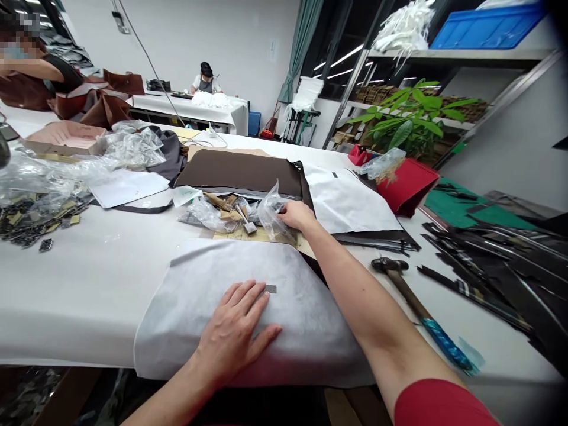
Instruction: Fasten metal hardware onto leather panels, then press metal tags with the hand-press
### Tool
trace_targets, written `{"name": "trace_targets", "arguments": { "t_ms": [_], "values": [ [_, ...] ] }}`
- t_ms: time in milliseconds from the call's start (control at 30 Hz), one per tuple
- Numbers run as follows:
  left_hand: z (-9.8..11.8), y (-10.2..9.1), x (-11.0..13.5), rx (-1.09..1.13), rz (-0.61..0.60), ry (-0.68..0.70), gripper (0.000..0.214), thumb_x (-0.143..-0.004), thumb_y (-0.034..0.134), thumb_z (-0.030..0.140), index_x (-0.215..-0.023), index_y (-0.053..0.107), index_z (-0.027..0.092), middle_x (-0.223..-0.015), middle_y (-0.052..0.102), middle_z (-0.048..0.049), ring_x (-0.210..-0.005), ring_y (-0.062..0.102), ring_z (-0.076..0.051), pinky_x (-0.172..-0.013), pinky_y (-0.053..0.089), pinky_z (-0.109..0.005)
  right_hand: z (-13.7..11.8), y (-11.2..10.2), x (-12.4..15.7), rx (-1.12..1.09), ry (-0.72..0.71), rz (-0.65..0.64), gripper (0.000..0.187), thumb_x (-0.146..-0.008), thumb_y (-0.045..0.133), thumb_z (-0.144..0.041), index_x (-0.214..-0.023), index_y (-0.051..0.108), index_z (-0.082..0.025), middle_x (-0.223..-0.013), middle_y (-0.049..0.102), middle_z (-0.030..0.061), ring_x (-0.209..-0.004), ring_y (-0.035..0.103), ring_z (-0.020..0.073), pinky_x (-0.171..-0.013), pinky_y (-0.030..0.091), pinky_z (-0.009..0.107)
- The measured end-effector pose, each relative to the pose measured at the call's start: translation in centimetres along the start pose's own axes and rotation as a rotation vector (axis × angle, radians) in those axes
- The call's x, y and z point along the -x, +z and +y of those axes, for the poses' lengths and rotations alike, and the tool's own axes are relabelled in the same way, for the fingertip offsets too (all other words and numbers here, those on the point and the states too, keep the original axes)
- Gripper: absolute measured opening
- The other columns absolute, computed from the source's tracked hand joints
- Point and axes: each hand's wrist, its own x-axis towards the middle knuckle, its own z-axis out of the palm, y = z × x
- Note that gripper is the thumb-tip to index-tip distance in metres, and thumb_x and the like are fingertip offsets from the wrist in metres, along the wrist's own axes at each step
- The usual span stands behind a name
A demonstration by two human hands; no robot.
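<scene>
On a white bench (pixel 75 296), a pale non-woven sheet (pixel 310 319) is pressed down by the left hand (pixel 235 334), its fingers spread flat, gripping nothing, just beside a small grey tag (pixel 270 289), while a clear plastic bag (pixel 270 214) is touched by the right hand (pixel 298 215), whose grip cannot be told.

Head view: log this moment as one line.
left hand: on white nonwoven sheet | right hand: on clear plastic bag

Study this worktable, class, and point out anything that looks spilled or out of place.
Small dark fittings lie heaped loose at the left end of the white table, spilling from clear plastic bags; one piece lies apart from the heap.
</scene>
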Motion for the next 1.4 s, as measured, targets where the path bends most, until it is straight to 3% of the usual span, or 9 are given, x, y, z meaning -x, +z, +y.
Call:
{"name": "trace_targets", "arguments": {
  "t_ms": [200, 367, 667, 1000, 1100, 1167, 1300, 1400],
  "values": [
    [0.0, 0.1, 0.0, -0.004, 0.027, 0.011, 0.042, -0.097, 0.062, 0.045, -0.126, 0.066, 0.014, -0.14, 0.065, -0.013, -0.13, 0.059, -0.033, -0.108, 0.051, -0.053, 1.4, 1.6, -0.8, -0.219, 0.085, -0.03, 0.009, -0.073, 0.078, -0.025, -0.077, 0.078, -0.017, -0.064, 0.068, 0.0032, -0.069, 0.067, 0.0192, -0.063, 0.048, 0.025],
    [0.0, 0.2, 0.0, 0.014, 0.045, 0.002, 0.041, -0.097, 0.062, 0.045, -0.125, 0.067, 0.015, -0.139, 0.065, -0.0127, -0.129, 0.06, -0.033, -0.108, 0.052, -0.053, 2.3, 1.4, 0.1, -0.486, 0.115, 0.02, 0.014, -0.077, 0.079, -0.026, -0.085, 0.075, -0.015, -0.062, 0.065, -0.0003, -0.053, 0.057, 0.011, -0.05, 0.043, 0.019],
    [0.0, 0.3, 0.2, 0.011, 0.037, -0.001, 0.043, -0.097, 0.061, 0.047, -0.126, 0.066, 0.015, -0.141, 0.064, -0.0128, -0.131, 0.059, -0.033, -0.11, 0.051, -0.052, 3.0, 0.4, 2.2, -0.949, 0.17, 0.05, 0.016, -0.078, 0.077, -0.012, -0.092, 0.069, -0.014, -0.068, 0.067, -0.0009, -0.05, 0.057, 0.0074, -0.046, 0.048, 0.017],
    [0.0, 0.1, 0.1, 0.012, 0.023, 0.001, 0.043, -0.097, 0.062, 0.047, -0.125, 0.066, 0.015, -0.139, 0.065, -0.0133, -0.13, 0.059, -0.033, -0.11, 0.052, -0.053, 3.1, -0.8, 4.0, -1.094, 0.177, 0.095, 0.022, -0.074, 0.077, -0.013, -0.095, 0.069, -0.015, -0.07, 0.064, -0.0027, -0.053, 0.057, 0.0073, -0.047, 0.046, 0.018],
    [-0.1, 0.1, 0.1, 0.014, 0.004, -0.007, 0.044, -0.098, 0.06, 0.048, -0.126, 0.066, 0.015, -0.139, 0.064, -0.0134, -0.13, 0.059, -0.033, -0.111, 0.051, -0.052, 2.7, -1.8, 6.9, -1.054, 0.048, 0.013, 0.027, -0.074, 0.079, -0.018, -0.1, 0.073, -0.017, -0.074, 0.066, -0.0029, -0.055, 0.054, 0.0069, -0.051, 0.044, 0.019],
    [-0.1, 0.0, 0.1, 0.02, -0.016, -0.008, 0.045, -0.098, 0.059, 0.049, -0.126, 0.065, 0.015, -0.14, 0.064, -0.0135, -0.13, 0.058, -0.033, -0.111, 0.051, -0.052, 2.3, -2.2, 9.4, -0.929, -0.146, -0.129, 0.026, -0.077, 0.077, -0.024, -0.103, 0.077, -0.017, -0.077, 0.069, -0.0012, -0.059, 0.055, 0.0079, -0.056, 0.045, 0.02],
    [-0.3, -0.1, 0.1, 0.034, -0.046, -0.001, 0.048, -0.098, 0.059, 0.05, -0.13, 0.064, 0.014, -0.14, 0.063, -0.0145, -0.131, 0.056, -0.033, -0.113, 0.049, -0.051, 1.4, -1.4, 14.6, -0.467, -0.58, -0.408, 0.021, -0.09, 0.066, -0.024, -0.104, 0.081, -0.019, -0.091, 0.074, 0.0044, -0.078, 0.065, 0.0141, -0.073, 0.05, 0.026],
    [-0.4, -0.1, 0.1, 0.034, -0.052, 0.0, 0.049, -0.098, 0.059, 0.05, -0.13, 0.064, 0.013, -0.141, 0.062, -0.0153, -0.132, 0.055, -0.033, -0.115, 0.047, -0.05, 1.2, 0.3, 17.6, -0.221, -0.673, -0.261, 0.022, -0.093, 0.064, -0.019, -0.108, 0.08, -0.02, -0.102, 0.075, 0.0059, -0.09, 0.069, 0.0174, -0.085, 0.051, 0.029]
  ]
}}
